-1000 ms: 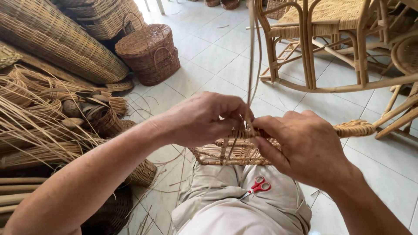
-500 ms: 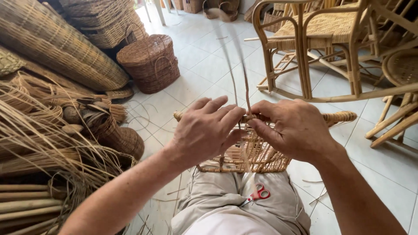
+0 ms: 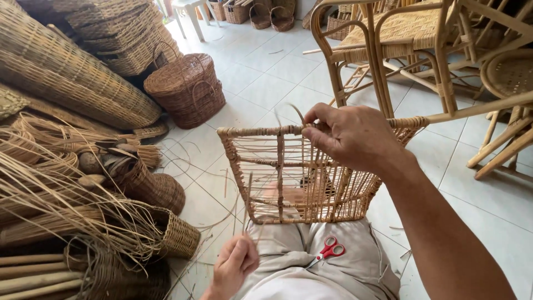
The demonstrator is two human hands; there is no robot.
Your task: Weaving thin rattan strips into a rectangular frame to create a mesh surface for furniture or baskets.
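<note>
- Basket frame (image 3: 294, 178) stands on edge over the lap, open side toward the camera, base facing away; long axis runs left to right, top rim a little higher on the right.
- Right hand (image 3: 350, 136) clamps the top rim, thumb and fingers closed around it; a thin strand (image 3: 291, 108) loops up just beside the fingers.
- Left hand (image 3: 233, 266) is low, near the left knee, fingers pinched on thin strands (image 3: 247, 214) that rise to the frame's lower edge.
- Progress, as judged: skeleton and wrapped rim done, upright stakes in; side walls mostly open gaps, weaving denser only at lower right. Most of the infill looks left to do.
- Red scissors (image 3: 328, 250) lie on the lap, untouched.
- Left: heaped baskets (image 3: 183, 89) and loose cane (image 3: 61, 194) on the tiled floor (image 3: 266, 72). Rear right: rattan chair (image 3: 400, 39).
</note>
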